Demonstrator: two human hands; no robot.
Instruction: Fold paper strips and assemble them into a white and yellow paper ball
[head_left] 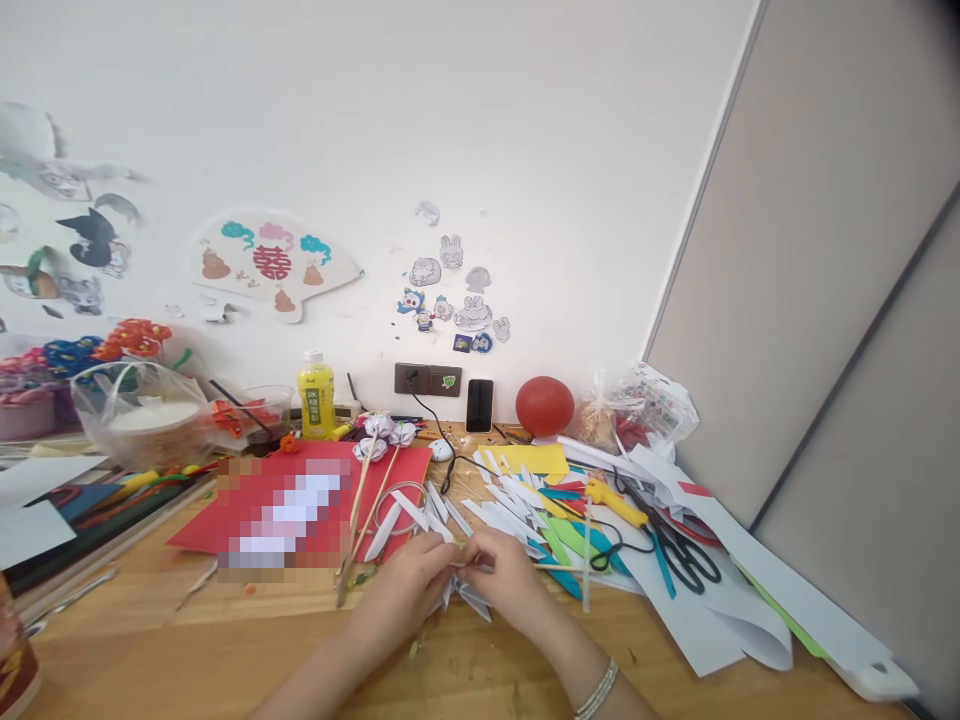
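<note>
My left hand [409,580] and my right hand [504,580] meet at the front middle of the table, fingertips pinched close together. Between and just below the fingers a cluster of pointed white paper strips [471,600] fans out, and both hands seem to grip it; the pinched part is hidden. A thin wooden stick [556,567] sticks out to the right from behind my right hand; whether it is held I cannot tell. Behind the hands lie many loose white paper strips [514,505]. Left of them, white paper flowers [382,432] on wooden sticks rest on a red sheet [202,515].
To the right lie black-handled scissors [686,560], a yellow glue gun [616,502] with its black cord, and white paper sheets [694,625]. Along the wall stand a yellow bottle [316,398], a phone [480,405] and a red balloon [544,405]. A plastic bag [142,420] sits left.
</note>
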